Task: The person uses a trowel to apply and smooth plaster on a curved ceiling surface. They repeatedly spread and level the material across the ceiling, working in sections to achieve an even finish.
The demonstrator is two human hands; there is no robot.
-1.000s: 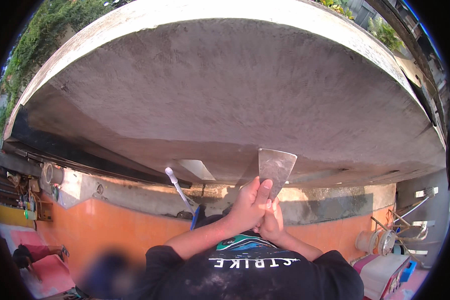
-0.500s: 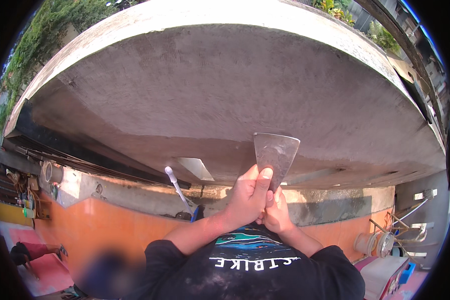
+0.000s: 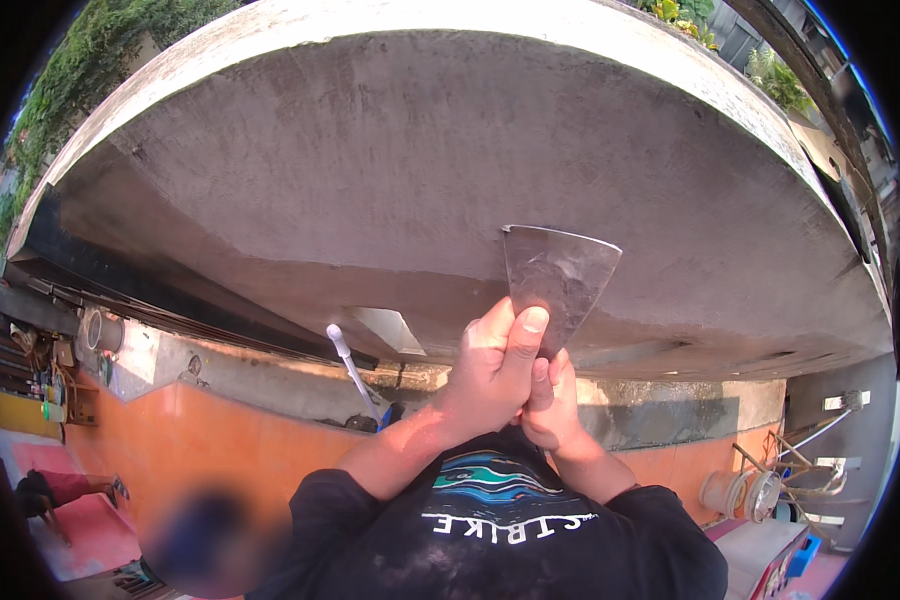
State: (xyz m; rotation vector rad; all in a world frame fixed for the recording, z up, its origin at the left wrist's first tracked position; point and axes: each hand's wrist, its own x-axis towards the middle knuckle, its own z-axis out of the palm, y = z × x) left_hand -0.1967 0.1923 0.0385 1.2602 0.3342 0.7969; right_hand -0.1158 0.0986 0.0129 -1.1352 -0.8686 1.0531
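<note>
Both hands are on a wide-bladed metal scraper [image 3: 562, 272], held in front of my chest with its flared edge pointing away from me. My left hand [image 3: 492, 368] is closed round the lower part, its thumb pressed flat against the blade. Just to the right, my right hand [image 3: 555, 412] wraps the handle below, fingers closed; the handle itself is hidden by the hands. The blade lies over the grey plastered wall [image 3: 370, 165], its edge at or very near the surface; I cannot tell whether it touches.
A pale ledge [image 3: 450, 18] tops the wall. A white-handled tool [image 3: 350, 362] with a blue part stands left of my hands. Buckets [image 3: 762, 494] and wooden poles are at the right. An orange floor [image 3: 210, 435] spreads below, with another person's legs [image 3: 75, 485] at far left.
Both hands and the scraper have moved forward, farther up the wall in view. The blade's edge has swung slightly to the right. The grip looks the same.
</note>
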